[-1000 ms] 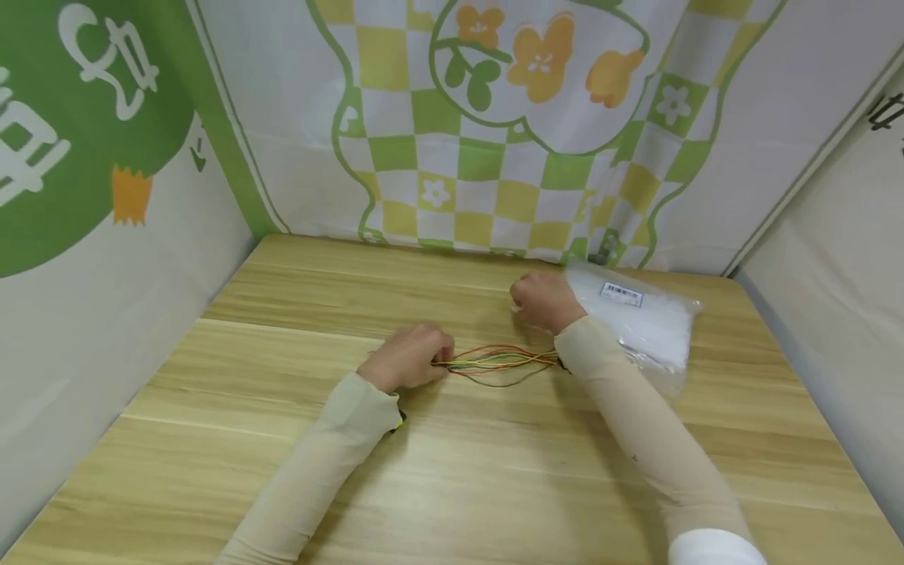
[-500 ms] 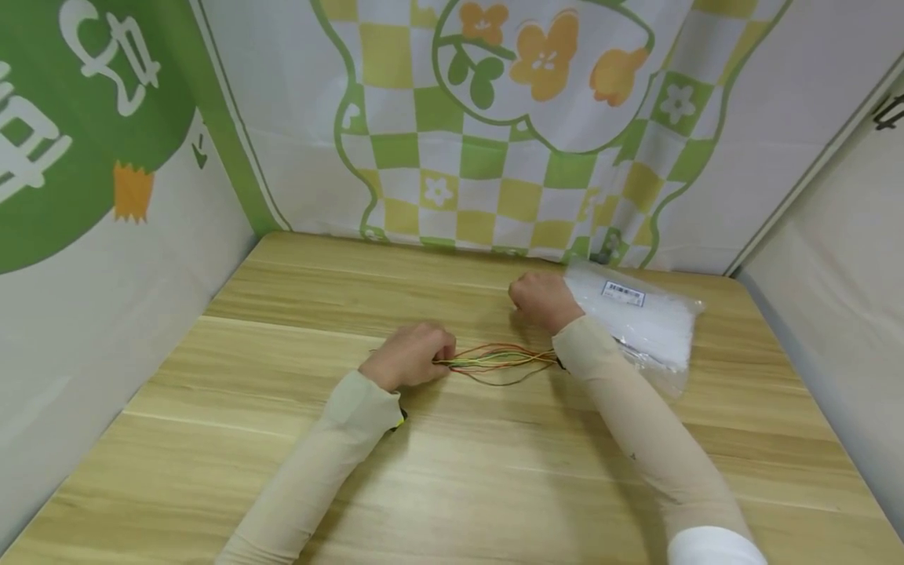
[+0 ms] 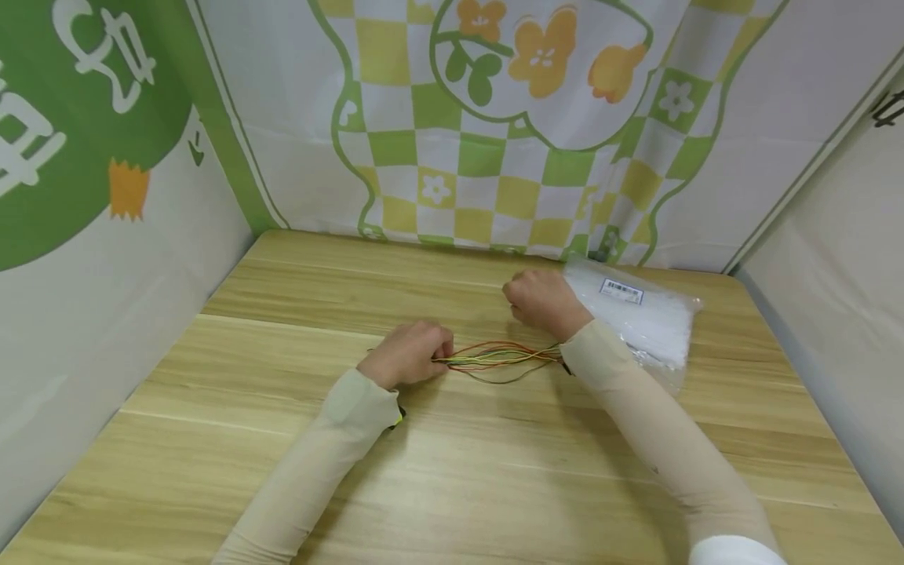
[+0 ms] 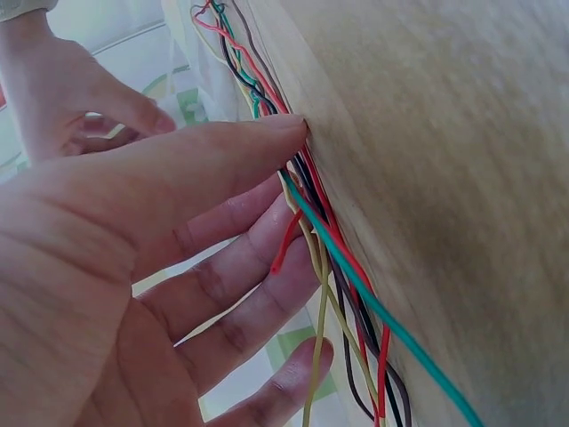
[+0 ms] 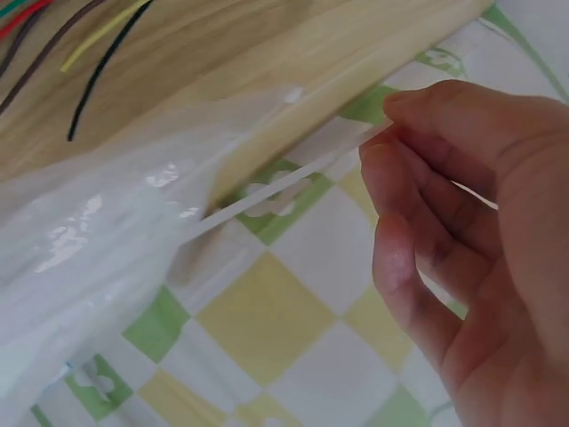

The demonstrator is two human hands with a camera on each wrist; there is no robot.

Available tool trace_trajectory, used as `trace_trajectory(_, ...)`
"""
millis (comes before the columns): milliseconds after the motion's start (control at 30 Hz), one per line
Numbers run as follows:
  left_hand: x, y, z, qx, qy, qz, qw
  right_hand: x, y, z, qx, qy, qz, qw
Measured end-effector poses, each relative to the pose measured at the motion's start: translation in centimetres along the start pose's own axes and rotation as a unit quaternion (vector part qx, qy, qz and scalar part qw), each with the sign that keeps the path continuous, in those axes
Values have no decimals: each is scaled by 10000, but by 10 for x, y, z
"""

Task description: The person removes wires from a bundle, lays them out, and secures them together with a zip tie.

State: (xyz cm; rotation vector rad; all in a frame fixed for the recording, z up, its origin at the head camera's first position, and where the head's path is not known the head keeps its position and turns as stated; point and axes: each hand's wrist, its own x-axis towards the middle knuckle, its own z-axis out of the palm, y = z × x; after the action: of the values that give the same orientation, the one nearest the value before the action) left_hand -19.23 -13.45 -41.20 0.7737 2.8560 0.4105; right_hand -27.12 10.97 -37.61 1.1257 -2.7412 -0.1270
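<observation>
My left hand [image 3: 408, 361] rests on the pale wooden tabletop [image 3: 452, 471] near its middle, fingers curled over one end of a loose bundle of thin coloured wires [image 3: 497, 359] — red, green, yellow, brown and black strands. From the left wrist view my thumb and fingers [image 4: 222, 160] press those strands flat against the wood; the wires run on under my fingertips and fan out towards my right forearm, their far ends slipping out of sight beneath the sleeve.

My right hand [image 3: 540, 302] is raised just beyond the wires, close beside a clear plastic bag of white strips [image 3: 639, 318] that lies on the table's far right part, a small printed label on its top. In the right wrist view my thumb and forefinger [image 5: 436, 133] pinch the tip of one thin translucent white strip [image 5: 293, 178], the other fingers curled loosely below; the strip runs from my fingertips back into the mouth of the bag [image 5: 107, 258] — partly out, its far end inside the plastic. Both arms wear beige sleeves.
</observation>
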Motion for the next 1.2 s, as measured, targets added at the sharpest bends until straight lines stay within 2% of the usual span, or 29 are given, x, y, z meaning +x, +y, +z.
trace_trajectory(333,0,1,-1,-27,-64,15,10000,-19,-18,-20,-175,625,-418,9970)
trace_trajectory(567,2,2,-1,15,-128,-22,9999,-37,-33,-33,-625,1276,-791,9867)
trace_trajectory(1033,5,4,-4,188,-350,-23,9992,-88,-53,-51,-1146,1563,-1323,9721)
trace_trajectory(1200,5,5,-6,170,-465,-42,9988,-104,-60,-58,-1062,1806,-1472,9667)
